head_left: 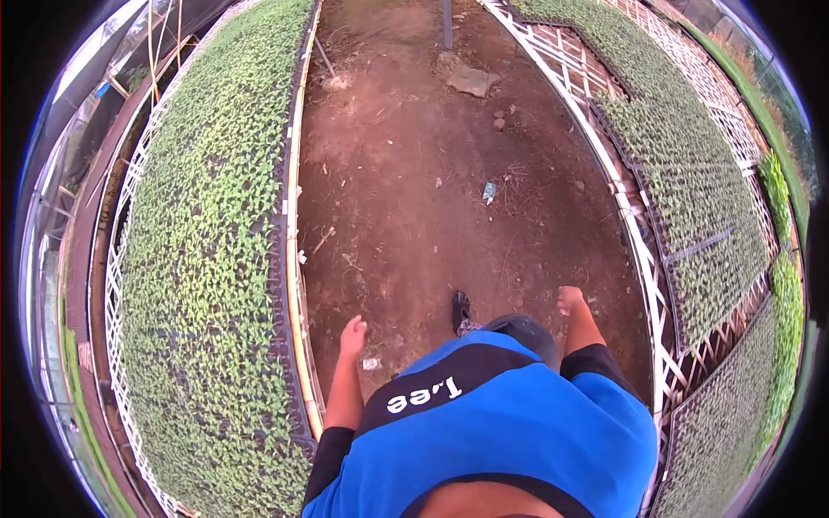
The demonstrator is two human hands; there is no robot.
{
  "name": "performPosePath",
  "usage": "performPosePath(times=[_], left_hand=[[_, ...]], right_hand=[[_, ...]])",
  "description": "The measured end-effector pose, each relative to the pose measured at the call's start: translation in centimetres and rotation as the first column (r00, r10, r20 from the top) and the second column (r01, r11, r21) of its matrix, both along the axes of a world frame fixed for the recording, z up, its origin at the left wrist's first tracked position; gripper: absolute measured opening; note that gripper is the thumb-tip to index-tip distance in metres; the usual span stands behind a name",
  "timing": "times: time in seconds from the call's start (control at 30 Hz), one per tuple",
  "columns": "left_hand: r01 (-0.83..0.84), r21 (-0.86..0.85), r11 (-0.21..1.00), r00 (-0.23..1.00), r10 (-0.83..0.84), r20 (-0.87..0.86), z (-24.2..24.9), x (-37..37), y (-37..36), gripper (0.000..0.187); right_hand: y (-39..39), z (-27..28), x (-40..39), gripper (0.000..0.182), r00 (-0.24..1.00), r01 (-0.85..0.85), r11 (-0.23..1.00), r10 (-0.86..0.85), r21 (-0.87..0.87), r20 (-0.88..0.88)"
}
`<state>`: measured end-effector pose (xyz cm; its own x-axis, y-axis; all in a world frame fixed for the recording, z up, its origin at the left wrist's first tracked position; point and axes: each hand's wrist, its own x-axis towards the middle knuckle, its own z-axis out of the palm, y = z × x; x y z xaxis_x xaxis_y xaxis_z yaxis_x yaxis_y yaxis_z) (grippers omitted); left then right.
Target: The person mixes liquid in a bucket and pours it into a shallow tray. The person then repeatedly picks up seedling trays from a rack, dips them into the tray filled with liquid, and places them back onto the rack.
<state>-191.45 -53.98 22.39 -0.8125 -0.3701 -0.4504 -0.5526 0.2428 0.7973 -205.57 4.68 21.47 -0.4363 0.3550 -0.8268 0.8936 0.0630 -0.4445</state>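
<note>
My left hand (353,335) hangs over the dirt path beside the left seedling bed (199,259). Its fingers look loosely bent and a little apart, and I see nothing in them. Over on the right, my right hand (570,300) is held out above the soil with its fingers curled in, with no object showing. That hand is nearest to the white slatted edge of the right seedling bed (691,198), without touching it. Both beds carry dense small green seedlings in dark trays.
A brown dirt path (406,198) runs ahead between the beds. On it lie a flat stone (472,81), a pale scrap of litter (490,192) and a white scrap (371,363). A grey post (447,24) stands at the far end. My dark shoe (460,306) shows below.
</note>
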Motion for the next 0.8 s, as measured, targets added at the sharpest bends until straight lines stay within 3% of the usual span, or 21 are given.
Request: performPosePath(times=[0.03,0.07,0.1,0.13,0.17,0.2,0.27,0.3,0.37,0.47,0.53,0.57,0.63,0.67,0.7,0.73,0.77,0.8], left_hand=[[0.111,-0.228,0.967,0.992,-0.095,0.077,-1.0,1.3,-0.6,0.038],[0.289,-0.169,0.942,0.928,-0.233,0.290,-10.3,4.3,-4.7,0.038],[0.766,-0.318,0.558,0.613,-0.487,0.622,-4.3,3.5,-3.3,0.037],[0.811,-0.270,0.518,0.543,-0.497,0.677,-3.4,4.1,-2.9,0.037],[0.760,-0.226,0.609,0.571,-0.461,0.680,-3.7,4.1,-3.0,0.036],[0.616,-0.179,0.767,0.644,-0.360,0.675,-3.5,3.2,-3.1,0.036],[0.323,-0.110,0.940,0.715,-0.167,0.679,-4.0,-0.8,-3.1,0.036],[0.214,-0.090,0.973,0.724,-0.096,0.683,-4.3,-3.3,-3.2,0.036],[0.148,-0.077,0.986,0.720,-0.054,0.692,-5.2,-9.3,-4.0,0.035],[0.214,-0.096,0.972,0.733,-0.095,0.674,-7.2,-20.3,-7.4,0.035],[0.364,-0.143,0.920,0.746,-0.196,0.637,-8.2,-28.8,-11.1,0.034],[0.513,-0.199,0.835,0.731,-0.303,0.612,-8.6,-33.9,-13.5,0.034],[0.747,-0.379,0.546,0.653,-0.493,0.575,-9.5,-45.3,-18.7,0.034],[0.705,-0.442,0.555,0.705,-0.476,0.527,-9.7,-52.2,-20.8,0.033],[0.586,-0.460,0.668,0.804,-0.405,0.436,-9.7,-59.6,-22.8,0.033],[0.071,-0.109,0.991,0.942,-0.030,0.335,-8.1,-67.3,-23.6,0.034],[-0.022,-0.098,0.995,0.995,0.031,0.097,-7.5,-74.7,-24.4,0.036],[0.045,-0.197,0.979,0.996,-0.059,-0.068,-6.3,-81.8,-25.1,0.036]], right_hand=[[-1.7,0.3,-4.3,0.009,0.999,-0.040,0.998,0.039,0.054,0.015],[-4.5,1.1,-8.9,0.007,0.997,-0.072,0.993,0.070,0.096,0.026],[-7.1,1.5,-13.8,0.011,0.991,-0.129,0.989,0.132,0.071,-0.039],[-9.6,2.1,-18.4,0.017,0.977,-0.188,0.981,0.192,0.053,-0.094],[-12.0,3.1,-23.2,0.023,0.955,-0.248,0.968,0.253,0.046,-0.155],[-15.4,5.0,-27.3,0.027,0.933,-0.276,0.961,0.274,0.022,-0.234],[-21.0,5.5,-36.0,0.033,0.900,-0.317,0.937,0.248,-0.148,-0.357],[-24.3,7.5,-39.8,0.035,0.874,-0.386,0.915,0.322,-0.120,-0.364],[-29.3,8.4,-46.7,0.036,0.850,-0.424,0.884,0.315,-0.194,-0.422],[-33.7,8.4,-55.6,0.036,0.818,-0.500,0.841,0.378,-0.210,-0.433],[-33.7,7.8,-60.9,0.035,0.805,-0.519,0.845,0.434,-0.126,-0.404],[-32.9,7.4,-63.2,0.035,0.799,-0.529,0.844,0.464,-0.081,-0.382],[-30.3,7.1,-67.4,0.027,0.874,-0.399,0.917,0.375,-0.016,-0.311],[-28.3,6.7,-69.4,0.033,0.884,-0.388,0.922,0.374,0.005,-0.280],[-25.9,5.1,-71.5,0.033,0.902,-0.331,0.944,0.321,0.015,-0.290],[-23.6,4.3,-73.3,0.032,0.918,-0.304,0.949,0.315,0.082,-0.241],[-22.5,5.9,-74.5,0.029,0.956,-0.201,0.973,0.220,0.114,-0.196],[-21.3,5.9,-75.8,0.017,0.969,-0.057,0.991,0.083,0.117,-0.231]])
